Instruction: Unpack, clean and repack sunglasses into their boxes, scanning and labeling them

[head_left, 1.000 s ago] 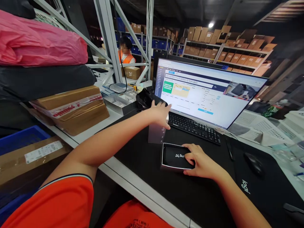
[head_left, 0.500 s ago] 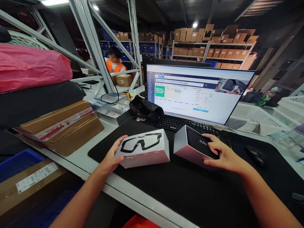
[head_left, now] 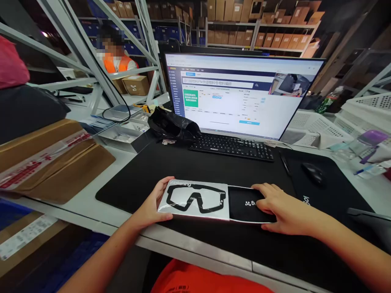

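My left hand (head_left: 157, 205) grips the left end of a white box sleeve (head_left: 195, 201) printed with black-framed glasses. My right hand (head_left: 276, 207) holds the inner box tray (head_left: 240, 202) by its right end, thumb and fingers on its long sides. A black insert with white lettering lies in the tray. The tray's left end meets the sleeve's right opening and appears to be partly inside it; how deep is hidden. Both lie low over the black desk mat (head_left: 131, 175).
Behind the mat stand a keyboard (head_left: 232, 146), a lit monitor (head_left: 241, 97) and a black plastic bag (head_left: 174, 125). A mouse (head_left: 313, 173) and pen (head_left: 285, 163) lie to the right. Cardboard boxes (head_left: 55, 158) sit left. A person in an orange vest (head_left: 117, 63) is beyond the frame.
The sleeve and tray, apart before, have come together end to end and lie in line. Both hands have moved closer to my body, and the view has tilted down.
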The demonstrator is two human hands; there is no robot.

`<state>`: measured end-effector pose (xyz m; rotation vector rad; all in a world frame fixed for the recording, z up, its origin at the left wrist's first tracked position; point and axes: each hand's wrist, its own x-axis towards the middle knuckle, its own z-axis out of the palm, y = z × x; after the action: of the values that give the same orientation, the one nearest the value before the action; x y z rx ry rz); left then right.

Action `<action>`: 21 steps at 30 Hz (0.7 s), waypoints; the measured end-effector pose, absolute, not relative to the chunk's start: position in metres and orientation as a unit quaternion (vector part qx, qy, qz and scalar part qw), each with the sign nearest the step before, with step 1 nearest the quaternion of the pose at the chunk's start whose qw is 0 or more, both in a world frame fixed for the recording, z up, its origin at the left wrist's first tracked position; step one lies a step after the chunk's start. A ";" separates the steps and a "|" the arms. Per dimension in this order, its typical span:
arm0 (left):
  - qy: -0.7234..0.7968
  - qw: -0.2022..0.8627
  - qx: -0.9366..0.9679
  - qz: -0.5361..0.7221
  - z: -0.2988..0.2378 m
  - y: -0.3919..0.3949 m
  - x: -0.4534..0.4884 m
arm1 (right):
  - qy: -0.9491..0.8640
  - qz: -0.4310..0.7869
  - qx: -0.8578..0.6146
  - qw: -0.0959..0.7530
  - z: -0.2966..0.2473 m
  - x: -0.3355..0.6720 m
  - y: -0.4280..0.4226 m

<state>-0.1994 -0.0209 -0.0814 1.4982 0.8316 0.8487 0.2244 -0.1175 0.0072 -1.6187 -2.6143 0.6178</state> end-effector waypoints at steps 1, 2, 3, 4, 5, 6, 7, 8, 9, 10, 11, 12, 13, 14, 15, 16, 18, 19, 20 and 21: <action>0.354 0.575 0.644 0.358 -0.080 -0.021 -0.199 | -0.837 0.189 -0.513 -0.005 0.006 0.223 -0.118; 0.354 0.573 0.649 0.354 -0.079 -0.021 -0.198 | -0.839 0.184 -0.511 -0.007 0.006 0.222 -0.119; 0.356 0.572 0.652 0.349 -0.077 -0.021 -0.198 | -0.840 0.183 -0.510 -0.003 0.006 0.221 -0.119; 0.357 0.570 0.656 0.342 -0.075 -0.022 -0.198 | -0.840 0.185 -0.510 0.002 0.006 0.221 -0.119; 0.359 0.568 0.661 0.335 -0.073 -0.022 -0.198 | -0.839 0.188 -0.511 0.007 0.006 0.222 -0.119; 0.359 0.564 0.666 0.330 -0.071 -0.023 -0.198 | -0.837 0.190 -0.514 0.012 0.007 0.225 -0.120; 0.358 0.555 0.674 0.332 -0.069 -0.025 -0.198 | -0.834 0.190 -0.518 0.016 0.007 0.229 -0.120; 0.358 0.533 0.685 0.344 -0.068 -0.027 -0.198 | -0.830 0.187 -0.525 0.022 0.007 0.235 -0.121; 0.360 0.492 0.704 0.365 -0.068 -0.030 -0.198 | -0.824 0.185 -0.535 0.030 0.007 0.242 -0.122; 0.360 0.427 0.730 0.392 -0.068 -0.032 -0.199 | -0.815 0.185 -0.547 0.040 0.007 0.250 -0.124; 0.353 0.342 0.763 0.420 -0.070 -0.034 -0.200 | -0.805 0.189 -0.560 0.052 0.007 0.258 -0.125; 0.334 0.243 0.798 0.439 -0.074 -0.036 -0.202 | -0.794 0.197 -0.571 0.065 0.006 0.265 -0.126; 0.300 0.140 0.830 0.448 -0.078 -0.037 -0.204 | -0.784 0.210 -0.579 0.077 0.006 0.271 -0.127; 0.254 0.045 0.856 0.449 -0.082 -0.036 -0.207 | -0.775 0.224 -0.585 0.087 0.006 0.276 -0.128; 0.205 -0.034 0.870 0.447 -0.086 -0.036 -0.210 | -0.767 0.237 -0.589 0.094 0.006 0.278 -0.129; 0.162 -0.091 0.878 0.441 -0.090 -0.035 -0.214 | -0.760 0.249 -0.593 0.095 0.006 0.278 -0.129; 0.115 -0.137 0.892 0.416 -0.093 -0.035 -0.224 | -0.752 0.266 -0.597 0.089 0.006 0.273 -0.129; 0.110 -0.128 0.902 0.397 -0.093 -0.036 -0.230 | -0.750 0.271 -0.598 0.085 0.006 0.270 -0.128; 0.108 -0.108 0.915 0.374 -0.092 -0.039 -0.236 | -0.750 0.273 -0.597 0.083 0.006 0.267 -0.127; 0.105 -0.084 0.925 0.355 -0.091 -0.042 -0.241 | -0.751 0.274 -0.595 0.083 0.005 0.264 -0.125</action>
<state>-0.2410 -0.0419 -0.0908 3.0730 0.3496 1.1812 0.2643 -0.1253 0.0048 -1.7756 -2.2436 0.8191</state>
